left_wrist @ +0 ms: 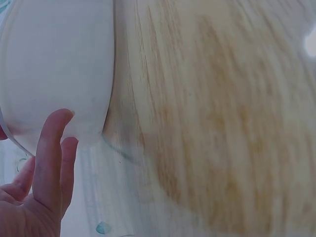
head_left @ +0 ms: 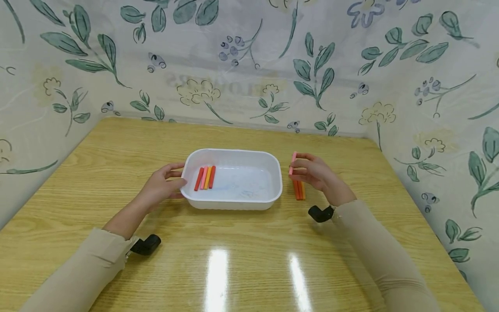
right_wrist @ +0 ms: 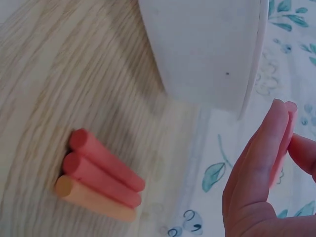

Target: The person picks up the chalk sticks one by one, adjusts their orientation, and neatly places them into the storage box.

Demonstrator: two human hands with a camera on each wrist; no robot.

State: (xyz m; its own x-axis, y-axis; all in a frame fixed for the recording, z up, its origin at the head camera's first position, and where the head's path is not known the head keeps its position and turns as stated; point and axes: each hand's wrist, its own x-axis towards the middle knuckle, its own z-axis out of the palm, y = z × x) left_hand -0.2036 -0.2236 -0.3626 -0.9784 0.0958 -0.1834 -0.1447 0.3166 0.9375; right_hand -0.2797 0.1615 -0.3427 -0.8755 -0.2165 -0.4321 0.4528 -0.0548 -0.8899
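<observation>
A white plastic tray stands on the table, with several chalk sticks in red, pink and yellow-orange side by side at its left end. My left hand holds that end, thumb at the rim and fingers along the outer wall. Beyond the tray's right end, my right hand pinches a pink chalk stick between thumb and fingers, raised above the table. Below it lie two red chalk sticks and an orange chalk stick, side by side and partly hidden by the hand in the head view.
The wood-grain table reaches back to a wall of flower-printed sheeting, which also rises at both sides. Bluish smudges mark the tray's floor. A black wrist mount sticks out at the left cuff, another black mount at the right.
</observation>
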